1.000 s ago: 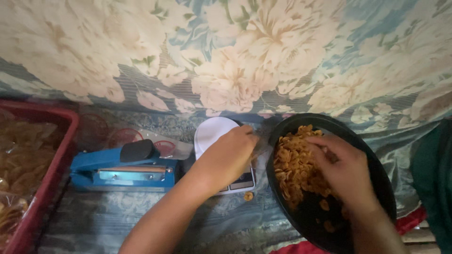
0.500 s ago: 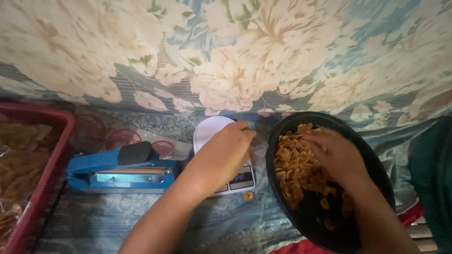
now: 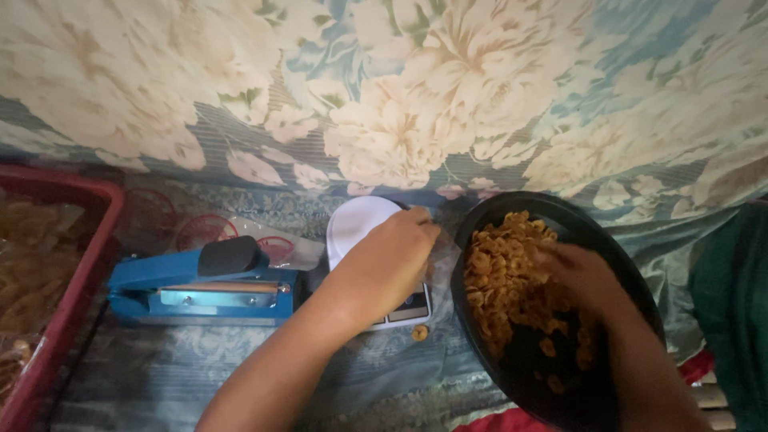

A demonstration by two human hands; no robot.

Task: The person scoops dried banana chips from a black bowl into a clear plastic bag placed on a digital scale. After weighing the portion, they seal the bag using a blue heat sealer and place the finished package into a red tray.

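Note:
My left hand (image 3: 386, 264) rests over a small white kitchen scale (image 3: 358, 225) and pinches the edge of a clear plastic bag (image 3: 442, 254) between the scale and a black bowl (image 3: 620, 264). The bowl holds many small orange-brown fried snack pieces (image 3: 506, 268). My right hand (image 3: 588, 278) is inside the bowl, blurred, with its fingers in the snacks. One loose snack piece (image 3: 419, 333) lies on the cloth below the scale.
A blue heat sealer (image 3: 200, 286) lies left of the scale, with clear bags with red prints (image 3: 240, 236) behind it. A red basket (image 3: 76, 276) with packed snacks stands at the far left. Flowered cloth (image 3: 384, 104) covers the back. A dark green cloth (image 3: 732, 320) is at the right.
My right hand has shifted deeper and lower into the bowl among the snacks. My left hand stays over the scale, holding the bag.

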